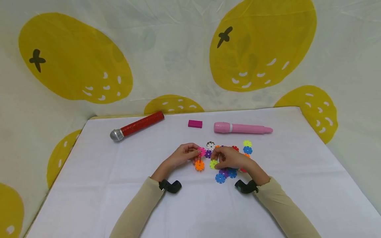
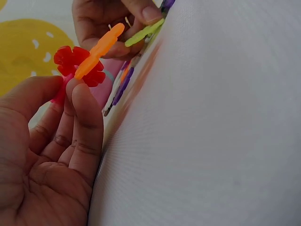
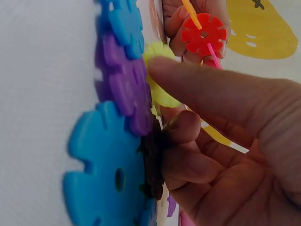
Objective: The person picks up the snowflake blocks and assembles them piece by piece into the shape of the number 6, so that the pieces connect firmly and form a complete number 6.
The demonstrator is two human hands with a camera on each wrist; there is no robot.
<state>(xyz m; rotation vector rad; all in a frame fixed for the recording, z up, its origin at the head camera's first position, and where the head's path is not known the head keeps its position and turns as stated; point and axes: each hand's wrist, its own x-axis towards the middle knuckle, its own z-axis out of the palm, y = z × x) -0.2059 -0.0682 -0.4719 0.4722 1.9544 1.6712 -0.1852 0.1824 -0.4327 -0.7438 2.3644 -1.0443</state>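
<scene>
Table: white cloth beneath everything, backed by a pale curtain printed with large yellow fruit.
Far left: a red microphone with a silver mesh head, lying slantwise, well apart from the hands.
Far middle: a small magenta block, lying flat.
Far right: a pink microphone with a pale band, lying crosswise beyond the discs.
Loose discs: a scatter around the right hand, among them a white disc, a purple disc and, on the near side, a blue disc.
In the way: the right hand and wrist hide part of this scatter from the head view.
Left hand: fingers bent, thumb and fingertips pinching a pink disc.
Joined piece: at the left fingertips, beside the scatter; pink meets a red disc, which also carries an orange disc, set at differing angles. All have notched rims, petal-like.
Right hand: curled, thumb and fingers pinching a yellow-green disc.
Yellow-green disc: single, notched, slightly translucent, near the orange one but apart from it.
</scene>
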